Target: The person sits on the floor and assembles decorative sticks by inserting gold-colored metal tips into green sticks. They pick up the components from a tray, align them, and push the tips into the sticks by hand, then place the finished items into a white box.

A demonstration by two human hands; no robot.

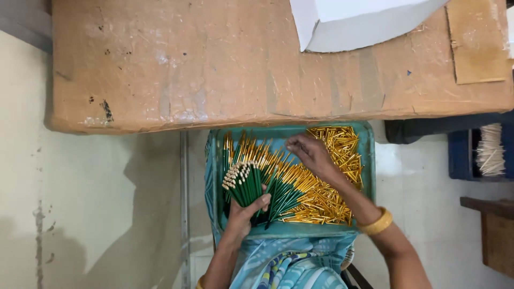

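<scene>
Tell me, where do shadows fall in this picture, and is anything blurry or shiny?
Head view: a soft grey shadow lies on the pale floor left of the teal tray; the gold tubes glint; the right hand looks slightly blurred; the left hand and its bundle of green pencils are sharp.

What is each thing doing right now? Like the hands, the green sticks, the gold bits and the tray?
Left hand: closed around a bundle of green sticks.
Bundle of green sticks: held upright, fanned out.
Right hand: fingers pinched over the pile.
Gold pieces: loose, heaped in the tray.
Teal tray: on the lap, filled.
Cardboard board: lying flat, worn.
</scene>
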